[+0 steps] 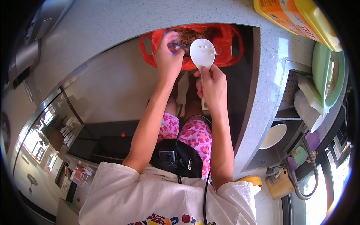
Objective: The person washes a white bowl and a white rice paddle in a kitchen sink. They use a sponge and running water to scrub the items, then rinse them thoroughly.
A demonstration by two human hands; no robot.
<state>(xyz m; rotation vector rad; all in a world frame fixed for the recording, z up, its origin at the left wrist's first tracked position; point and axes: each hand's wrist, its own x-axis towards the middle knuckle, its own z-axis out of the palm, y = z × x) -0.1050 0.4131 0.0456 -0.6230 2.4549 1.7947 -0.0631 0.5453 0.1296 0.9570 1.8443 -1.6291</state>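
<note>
A white rice paddle [202, 53] with a few bits stuck to its bowl is gripped at the handle by my right hand [212, 84]. Just behind and below it hangs a red plastic bag [225, 53], its mouth spread wide and its loops at both sides. Brownish, crumbly scraps [188, 35] lie inside the bag. My left hand [171, 53] is over the bag's left part, fingers curled, with blue on the fingertips. Something whitish shows near these fingertips, too small to name; whether the hand holds it cannot be made out.
A speckled grey countertop [135, 17] runs around the bag. On the right stand a yellow and orange plastic container [298, 19] and a green basin [320, 76]. Beyond the counter's inner edge is a sink holding a white bowl [274, 136], near a curved faucet [313, 180].
</note>
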